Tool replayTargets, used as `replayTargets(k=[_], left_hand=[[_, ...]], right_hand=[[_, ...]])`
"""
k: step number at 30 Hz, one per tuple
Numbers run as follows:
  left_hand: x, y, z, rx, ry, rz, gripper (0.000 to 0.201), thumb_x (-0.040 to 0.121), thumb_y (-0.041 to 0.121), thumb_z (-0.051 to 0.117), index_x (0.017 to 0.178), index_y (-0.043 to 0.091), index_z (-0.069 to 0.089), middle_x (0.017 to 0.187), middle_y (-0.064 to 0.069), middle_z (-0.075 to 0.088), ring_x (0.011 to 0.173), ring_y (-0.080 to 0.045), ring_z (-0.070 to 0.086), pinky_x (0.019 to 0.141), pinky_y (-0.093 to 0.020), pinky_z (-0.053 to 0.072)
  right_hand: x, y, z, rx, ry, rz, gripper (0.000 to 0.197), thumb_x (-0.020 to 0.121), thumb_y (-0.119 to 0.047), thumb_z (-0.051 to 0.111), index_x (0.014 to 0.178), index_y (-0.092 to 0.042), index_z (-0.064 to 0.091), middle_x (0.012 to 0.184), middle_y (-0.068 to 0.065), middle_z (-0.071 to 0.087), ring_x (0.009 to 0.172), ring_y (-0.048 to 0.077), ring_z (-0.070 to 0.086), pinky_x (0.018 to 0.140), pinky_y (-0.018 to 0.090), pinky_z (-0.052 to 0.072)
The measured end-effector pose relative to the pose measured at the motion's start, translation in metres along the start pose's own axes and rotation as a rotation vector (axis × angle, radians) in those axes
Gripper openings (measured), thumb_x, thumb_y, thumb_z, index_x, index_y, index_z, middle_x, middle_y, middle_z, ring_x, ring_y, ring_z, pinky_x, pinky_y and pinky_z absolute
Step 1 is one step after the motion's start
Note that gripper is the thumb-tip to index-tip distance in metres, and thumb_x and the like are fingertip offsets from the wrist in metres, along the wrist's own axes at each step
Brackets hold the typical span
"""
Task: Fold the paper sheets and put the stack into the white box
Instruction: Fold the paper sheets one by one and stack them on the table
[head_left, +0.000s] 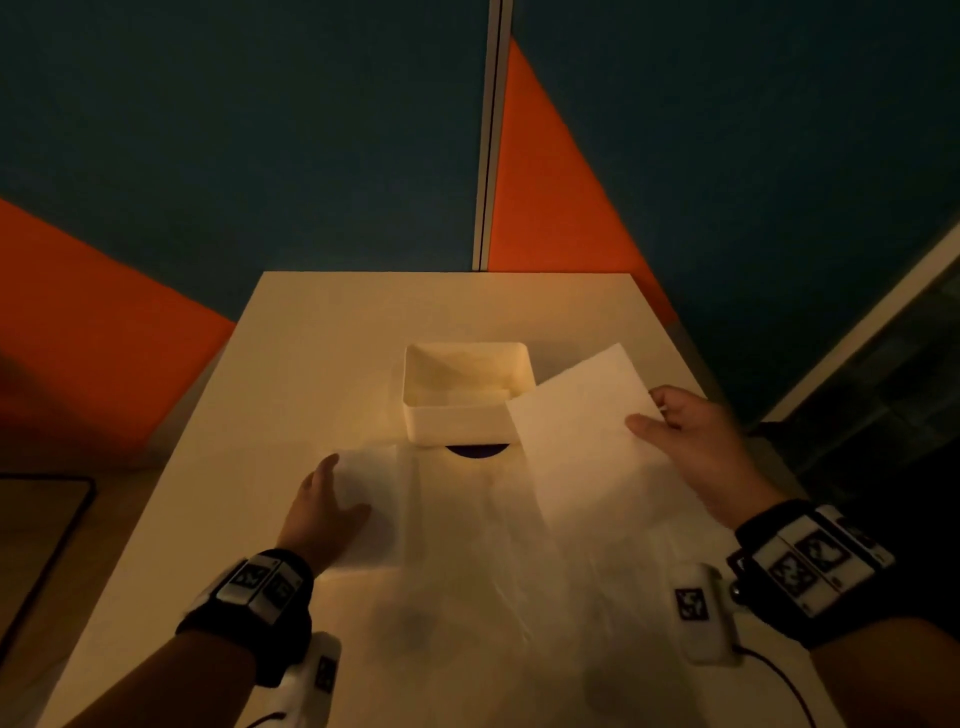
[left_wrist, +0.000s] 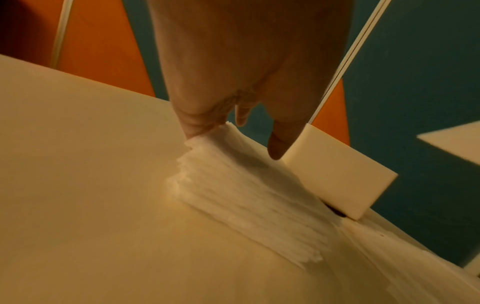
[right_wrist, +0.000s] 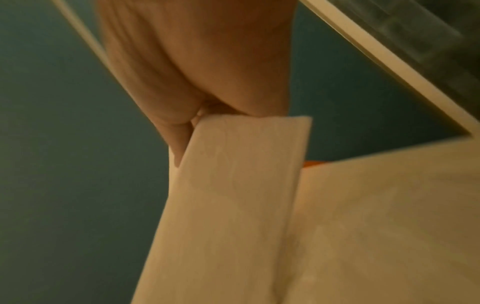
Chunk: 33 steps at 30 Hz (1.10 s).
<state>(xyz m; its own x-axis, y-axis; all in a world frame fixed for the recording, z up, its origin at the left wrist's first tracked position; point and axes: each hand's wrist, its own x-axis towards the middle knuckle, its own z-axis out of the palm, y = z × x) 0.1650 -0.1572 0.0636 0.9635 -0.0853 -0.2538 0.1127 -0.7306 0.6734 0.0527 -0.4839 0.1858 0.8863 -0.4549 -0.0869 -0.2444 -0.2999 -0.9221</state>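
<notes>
The white box (head_left: 467, 415) stands open and empty at the table's middle; the left wrist view shows its side (left_wrist: 337, 174). My right hand (head_left: 652, 415) pinches a white paper sheet (head_left: 576, 436) by its right edge, thumb on top, and holds it raised and tilted beside the box's right front corner. The right wrist view shows that sheet (right_wrist: 233, 195) hanging from my right hand (right_wrist: 197, 121). My left hand (head_left: 337, 488) rests flat on a stack of folded sheets (head_left: 374, 509) left of the box. Its fingertips (left_wrist: 197, 127) touch the stack's (left_wrist: 246, 195) far corner.
Thin unfolded sheets (head_left: 519, 597) lie spread on the pale table (head_left: 311, 338) in front of me. A dark round mark (head_left: 478, 451) shows at the box's near side. Orange and teal partition walls (head_left: 571, 208) close the table's far side.
</notes>
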Motion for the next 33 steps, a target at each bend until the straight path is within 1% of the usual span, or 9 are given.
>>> replayTargets(k=[7, 11, 13, 16, 19, 23, 27, 30, 33], left_hand=[[0.003, -0.006, 0.003, 0.013, -0.070, -0.041, 0.082, 0.079, 0.023, 0.072, 0.146, 0.013, 0.025, 0.144, -0.020, 0.036, 0.127, -0.037, 0.040, 0.104, -0.042, 0.033], [-0.007, 0.018, 0.001, 0.161, 0.050, 0.035, 0.081, 0.083, 0.050, 0.061, 0.147, 0.022, 0.021, 0.154, -0.016, 0.017, 0.140, -0.034, 0.016, 0.114, -0.047, 0.018], [-0.020, 0.047, -0.004, -0.055, -0.002, 0.167, 0.069, 0.081, 0.055, 0.060, 0.139, 0.023, 0.039, 0.148, -0.007, 0.036, 0.137, -0.027, 0.028, 0.109, -0.041, 0.027], [-0.046, 0.094, -0.016, -0.659, -0.407, 0.132, 0.062, 0.067, 0.068, 0.055, 0.110, 0.023, 0.065, 0.112, -0.005, 0.068, 0.110, -0.028, 0.060, 0.089, -0.035, 0.048], [-0.057, 0.118, -0.020, -0.828, -0.580, 0.092, 0.045, 0.080, 0.054, 0.058, 0.109, 0.021, 0.065, 0.106, -0.009, 0.071, 0.097, -0.028, 0.067, 0.084, -0.040, 0.054], [-0.056, 0.124, -0.014, -0.903, -0.453, 0.176, 0.026, 0.080, 0.017, 0.063, 0.103, 0.007, 0.067, 0.094, -0.011, 0.070, 0.083, -0.026, 0.066, 0.074, -0.037, 0.055], [-0.054, 0.120, -0.017, -0.939, -0.428, 0.208, 0.021, 0.084, 0.010, 0.059, 0.102, 0.002, 0.066, 0.092, -0.012, 0.069, 0.081, -0.025, 0.064, 0.069, -0.033, 0.056], [-0.051, 0.115, -0.026, -0.909, -0.546, 0.212, 0.024, 0.079, 0.012, 0.064, 0.102, 0.010, 0.071, 0.098, -0.008, 0.071, 0.089, -0.023, 0.065, 0.076, -0.032, 0.057], [-0.047, 0.108, -0.042, -0.760, -0.801, 0.271, 0.028, 0.074, 0.004, 0.063, 0.094, 0.017, 0.075, 0.108, 0.003, 0.069, 0.097, -0.019, 0.065, 0.085, -0.031, 0.055]], right_hand=[[-0.013, 0.000, 0.024, 0.306, -0.003, 0.146, 0.012, 0.091, -0.012, 0.057, 0.099, -0.014, 0.066, 0.092, 0.005, 0.072, 0.084, 0.023, 0.067, 0.068, 0.035, 0.055], [-0.016, -0.004, 0.037, 0.450, -0.015, 0.169, 0.013, 0.090, -0.008, 0.057, 0.100, -0.010, 0.066, 0.097, 0.010, 0.070, 0.085, 0.025, 0.065, 0.073, 0.037, 0.054], [-0.017, -0.008, 0.043, 0.497, -0.017, 0.174, 0.016, 0.090, -0.007, 0.057, 0.104, -0.008, 0.065, 0.099, 0.012, 0.069, 0.087, 0.025, 0.064, 0.078, 0.041, 0.053], [-0.019, -0.014, 0.051, 0.522, -0.023, 0.162, 0.019, 0.090, -0.007, 0.057, 0.108, -0.007, 0.064, 0.099, 0.011, 0.069, 0.089, 0.025, 0.064, 0.083, 0.044, 0.052], [-0.021, -0.017, 0.058, 0.534, -0.035, 0.139, 0.018, 0.091, -0.008, 0.057, 0.107, -0.008, 0.063, 0.099, 0.010, 0.069, 0.087, 0.023, 0.064, 0.081, 0.043, 0.053], [-0.023, -0.018, 0.057, 0.547, -0.144, 0.106, 0.020, 0.090, -0.006, 0.056, 0.107, -0.015, 0.064, 0.102, 0.008, 0.071, 0.087, 0.020, 0.066, 0.080, 0.040, 0.052], [-0.022, -0.015, 0.049, 0.514, -0.255, 0.114, 0.027, 0.085, 0.001, 0.058, 0.105, -0.016, 0.067, 0.098, 0.006, 0.073, 0.087, 0.019, 0.069, 0.076, 0.035, 0.056], [-0.020, -0.016, 0.043, 0.481, -0.241, 0.090, 0.024, 0.085, 0.005, 0.057, 0.098, -0.012, 0.068, 0.092, 0.004, 0.073, 0.085, 0.017, 0.069, 0.072, 0.029, 0.057], [-0.018, -0.021, 0.034, 0.346, -0.241, 0.065, 0.019, 0.084, 0.007, 0.054, 0.080, -0.008, 0.064, 0.080, 0.000, 0.066, 0.076, 0.017, 0.061, 0.065, 0.028, 0.051]])
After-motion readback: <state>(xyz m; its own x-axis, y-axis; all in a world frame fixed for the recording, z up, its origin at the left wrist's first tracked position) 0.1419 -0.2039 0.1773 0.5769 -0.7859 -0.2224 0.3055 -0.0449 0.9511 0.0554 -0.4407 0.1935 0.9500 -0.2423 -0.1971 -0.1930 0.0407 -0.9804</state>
